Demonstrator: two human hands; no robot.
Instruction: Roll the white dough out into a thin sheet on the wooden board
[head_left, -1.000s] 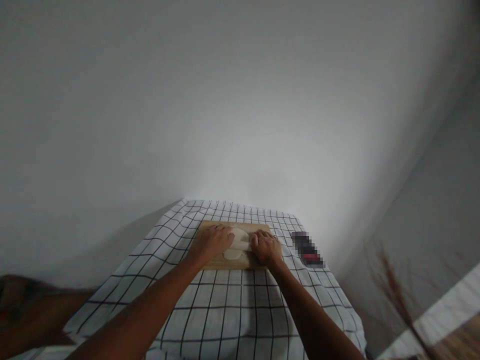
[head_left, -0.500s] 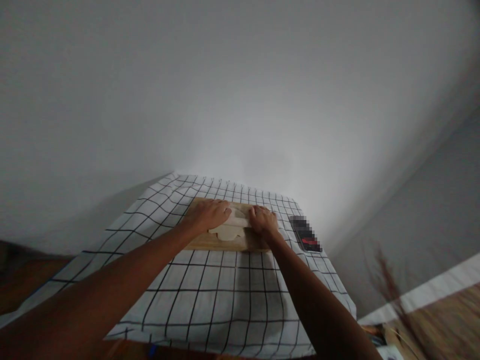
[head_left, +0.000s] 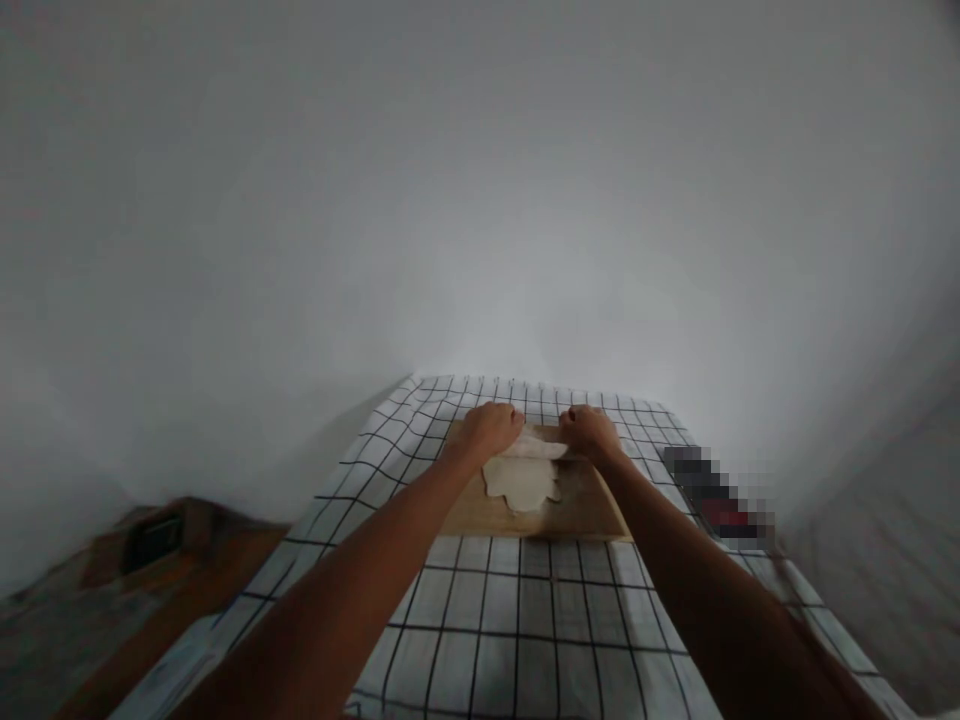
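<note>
On a wooden board (head_left: 577, 510) lies a flattened sheet of pale dough (head_left: 521, 487) with a wavy near edge. Across its far part runs a pale rolling pin (head_left: 538, 448), blurred and only partly visible. My left hand (head_left: 491, 428) is closed at the pin's left end, and my right hand (head_left: 589, 432) is closed at the right end. Both hands are near the far edge of the board, with their fingers curled away from me and largely hidden. Most of the dough shows on the near side of the pin.
A white cloth with black grid lines (head_left: 480, 610) covers the table under the board. At the right lies a dark, pixelated flat object (head_left: 716, 495) with a red patch. A plain wall (head_left: 480, 200) rises behind the table. A brown boxy object (head_left: 154, 540) stands lower left.
Both hands have moved with the rolling pin toward the board's far edge, and more dough shows on the near side. The view has turned left, so the table appears farther right.
</note>
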